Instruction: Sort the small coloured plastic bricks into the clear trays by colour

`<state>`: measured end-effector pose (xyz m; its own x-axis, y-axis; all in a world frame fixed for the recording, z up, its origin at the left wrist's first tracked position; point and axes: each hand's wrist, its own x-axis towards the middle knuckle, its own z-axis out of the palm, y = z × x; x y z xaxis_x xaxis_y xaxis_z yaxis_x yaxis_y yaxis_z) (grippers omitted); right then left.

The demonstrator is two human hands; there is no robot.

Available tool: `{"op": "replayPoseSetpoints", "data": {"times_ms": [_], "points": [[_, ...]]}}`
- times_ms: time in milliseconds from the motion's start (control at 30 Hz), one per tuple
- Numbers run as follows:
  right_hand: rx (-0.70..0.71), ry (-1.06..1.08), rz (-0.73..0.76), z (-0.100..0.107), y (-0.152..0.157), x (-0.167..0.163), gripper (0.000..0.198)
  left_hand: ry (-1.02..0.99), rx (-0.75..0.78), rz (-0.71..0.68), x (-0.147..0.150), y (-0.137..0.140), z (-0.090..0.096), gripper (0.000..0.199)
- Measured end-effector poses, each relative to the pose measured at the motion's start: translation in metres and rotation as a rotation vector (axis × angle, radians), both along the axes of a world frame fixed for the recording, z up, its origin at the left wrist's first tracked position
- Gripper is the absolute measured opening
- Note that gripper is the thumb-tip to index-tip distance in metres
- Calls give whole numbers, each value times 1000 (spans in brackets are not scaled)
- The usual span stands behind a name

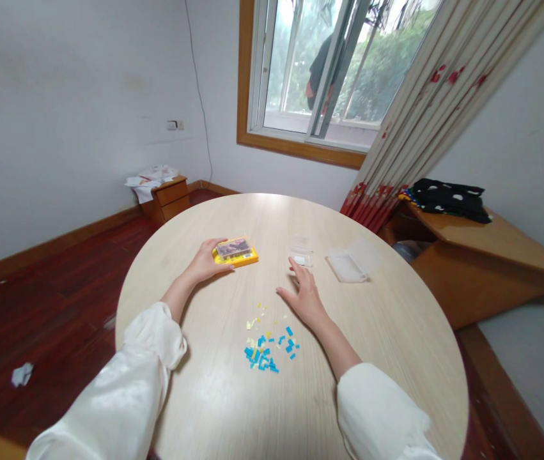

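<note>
My left hand (209, 260) grips the left end of a yellow box (245, 260), thumb along its near side and fingers at the far side. A clear case (234, 247) with dark contents lies on top of that box. My right hand (304, 292) hovers or rests over the table with fingers apart, holding nothing. Just beyond its fingertips is a small clear plastic case (302, 257). Between my forearms lies a loose scatter of small blue building bricks (263, 359), mixed with yellow and pale cream pieces (251, 324).
Right of my right hand stands an open clear plastic box (347, 267) on the round wooden table (214, 396). A wooden cabinet (449, 255) with dark cloth on it is at the right. Papers lie on a small drawer unit (170, 198) at the back left.
</note>
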<state>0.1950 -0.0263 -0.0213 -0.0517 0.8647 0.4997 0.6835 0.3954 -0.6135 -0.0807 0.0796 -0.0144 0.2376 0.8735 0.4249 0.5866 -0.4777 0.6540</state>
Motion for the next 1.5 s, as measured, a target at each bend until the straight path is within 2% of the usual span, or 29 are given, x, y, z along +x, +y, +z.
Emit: {"op": "replayPoseSetpoints", "data": {"times_ms": [167,300,400,500,633,800,900,1033,1100,1300,1500], "points": [[-42,72,6,0,1,1,82,0,-20,-81,17,-12,4,73],[-73,112,19,3,1,1,86,-81,-100,-197,33,-23,8,72],[-41,37,46,6,1,1,89,-105,-112,-369,44,-31,10,72],[-8,-89,109,8,1,0,82,-24,-90,-478,52,-38,10,75],[-10,-194,156,11,2,1,64,42,-106,-461,58,-41,8,83],[-44,-161,125,15,-2,1,58,-35,-53,-385,58,-38,2,86],[-61,-187,75,17,-6,-1,57,-160,-102,-409,56,-37,0,79],[-60,-242,1,19,-13,-1,56,-384,-295,-558,55,-39,0,69],[-54,-257,-28,19,-18,0,57,-440,-346,-587,56,-42,1,62],[-48,-297,-104,18,-43,15,56,-447,-419,-556,63,-52,3,48],[-63,-342,-221,19,-82,40,52,-384,-357,-531,59,-54,4,41]]}}
